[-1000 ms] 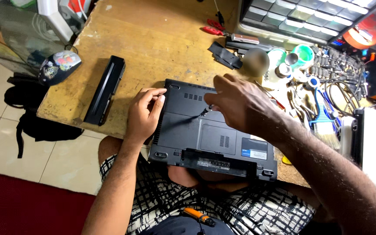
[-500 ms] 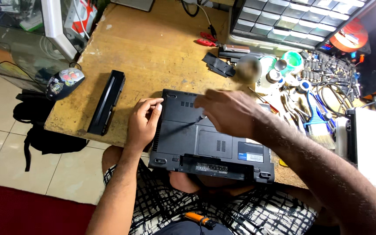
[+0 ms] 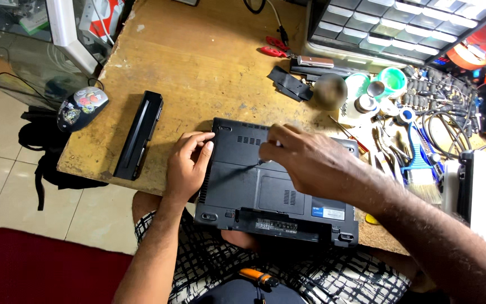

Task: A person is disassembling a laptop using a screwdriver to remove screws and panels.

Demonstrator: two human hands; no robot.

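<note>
Black plastic, the upturned laptop base (image 3: pixel 265 194) is laid at the near edge of the worn wooden surface (image 3: pixel 198 62). Its left side is steadied by the left hand (image 3: pixel 188 164), fingers flat and spread. A thin screwdriver (image 3: pixel 252 165) is pinched in the right hand (image 3: pixel 305 160), whose grip is closed with the wrist bent down.

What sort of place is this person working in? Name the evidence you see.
Probably an electronics repair bench: an upturned black laptop with its removed battery beside it, a rack of small parts drawers, and tools and cables crowding the worn wooden table.
</note>
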